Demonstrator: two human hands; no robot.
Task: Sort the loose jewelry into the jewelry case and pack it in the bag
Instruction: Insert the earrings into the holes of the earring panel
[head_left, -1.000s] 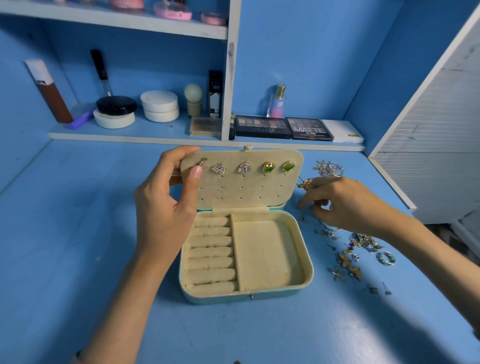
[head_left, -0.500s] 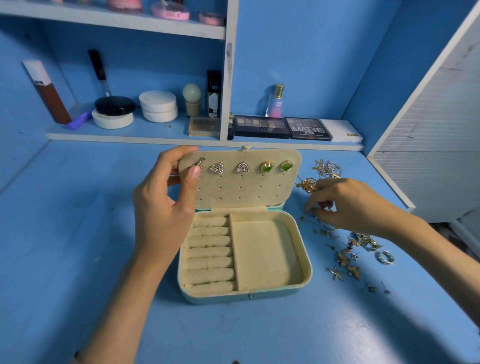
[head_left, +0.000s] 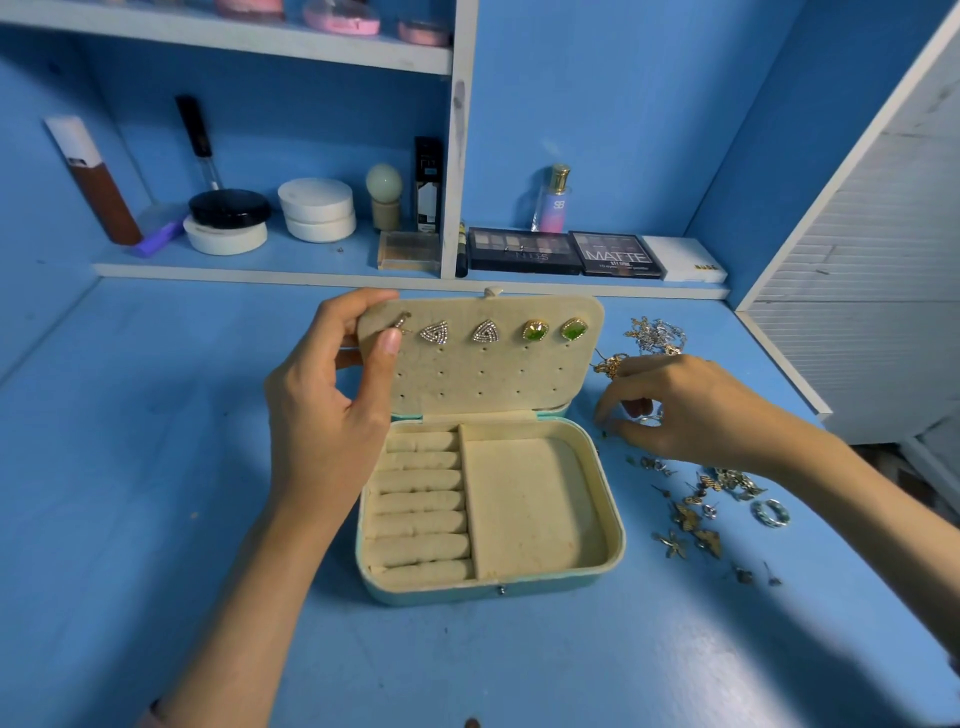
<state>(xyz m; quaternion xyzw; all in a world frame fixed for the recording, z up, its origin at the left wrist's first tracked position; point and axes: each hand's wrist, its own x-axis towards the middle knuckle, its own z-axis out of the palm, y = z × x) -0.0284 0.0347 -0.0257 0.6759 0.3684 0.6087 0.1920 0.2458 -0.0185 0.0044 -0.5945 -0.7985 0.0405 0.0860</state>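
The palette (head_left: 615, 254) on the low shelf (head_left: 260, 265) reads "MATTE" in large white letters, with a smaller line beneath that is too small to read. Just left of it lies a second palette (head_left: 522, 250) whose lettering is unclear. The pink-and-blue bottle (head_left: 555, 205) behind them is marked "SB". A white box (head_left: 683, 260) at the right end carries tiny gold lettering, not legible.

The case (head_left: 491, 587) sits open on the blue bench (head_left: 156, 467), its lid (head_left: 493, 384) standing upright. The left hand (head_left: 327, 415) grips the lid's upper left corner. Its fingers wrap behind the top edge, and the thumb (head_left: 387, 353) presses the front just below a small earring (head_left: 401, 323). In the same top row are two triangular earrings (head_left: 434, 332) and two green ones (head_left: 535, 330). The ring rolls (head_left: 418, 501) and the right compartment (head_left: 530, 509) hold nothing.

The right hand (head_left: 691, 410) is palm-down on the bench just right of the case. Its fingers are curled with the tips down among the loose jewelry (head_left: 696, 514). I cannot tell if they have hold of a piece. A tangle of chains (head_left: 655, 335) lies behind this hand, and a ring (head_left: 771, 513) lies near the wrist.
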